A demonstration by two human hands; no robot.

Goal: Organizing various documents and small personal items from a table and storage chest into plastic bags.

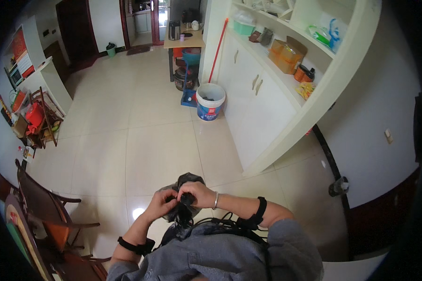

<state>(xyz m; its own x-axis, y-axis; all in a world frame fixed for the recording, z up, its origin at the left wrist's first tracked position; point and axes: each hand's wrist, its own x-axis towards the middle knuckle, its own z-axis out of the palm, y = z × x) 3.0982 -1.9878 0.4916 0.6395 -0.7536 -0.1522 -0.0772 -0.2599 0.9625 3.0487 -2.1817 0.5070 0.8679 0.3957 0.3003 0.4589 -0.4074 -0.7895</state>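
A black plastic bag hangs in front of my body above the tiled floor. Its gathered neck is pinched between both hands, and the fingertips meet close together there. My left hand grips the bag's left side with thumb and fingers. On the other side, my right hand, with a bangle at the wrist, is curled around the bunched plastic. Part of the bag is hidden behind the hands. What it contains cannot be seen.
A white bucket stands by a blue dustpan and a white cabinet ahead. Wooden chairs stand at my left. A small waste bin sits against the right wall. Farther off is a small table.
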